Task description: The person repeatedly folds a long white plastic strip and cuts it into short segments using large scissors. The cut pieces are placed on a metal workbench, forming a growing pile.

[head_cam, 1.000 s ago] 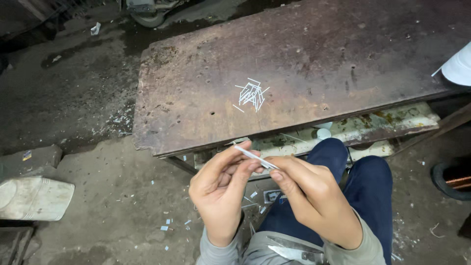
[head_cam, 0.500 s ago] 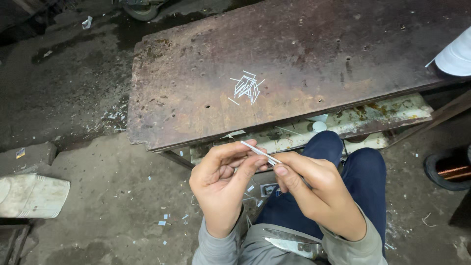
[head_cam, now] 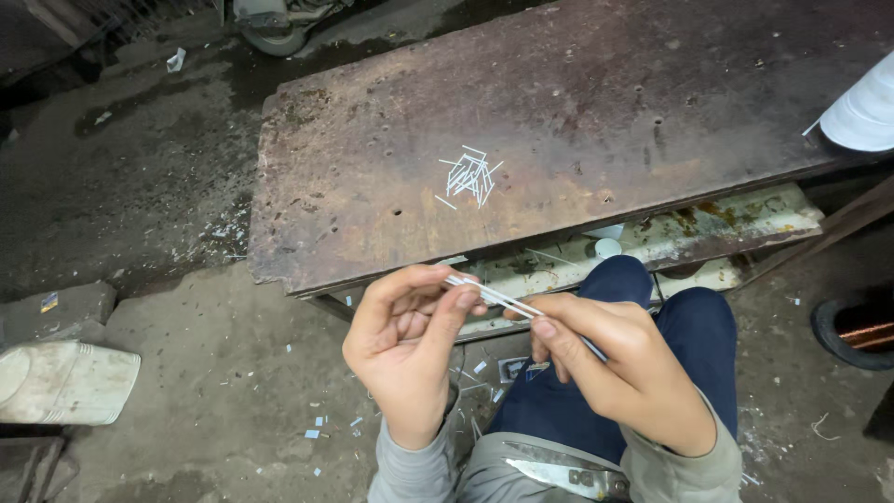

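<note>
Nearest, scissors [head_cam: 568, 477] lie in the lap on grey fabric. Just beyond, left hand [head_cam: 410, 349] curls half closed, thumb and fingertips pinching the left end of thin white strips [head_cam: 498, 298]. Right hand [head_cam: 619, 368] closes on their right part, thumb pressed on top. Strips run between both hands, just near of the bench edge. Farther, rusty metal bench [head_cam: 354, 186] carries a pile of cut white pieces [head_cam: 470, 175]. White container [head_cam: 65, 382] at left on floor.

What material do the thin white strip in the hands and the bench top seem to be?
Thin white strip: probably plastic or coated wire; smooth, pale, slightly glossy, held by left hand and right hand. Bench top: likely steel plate; brown, rusty, matte, with drilled holes.
</note>
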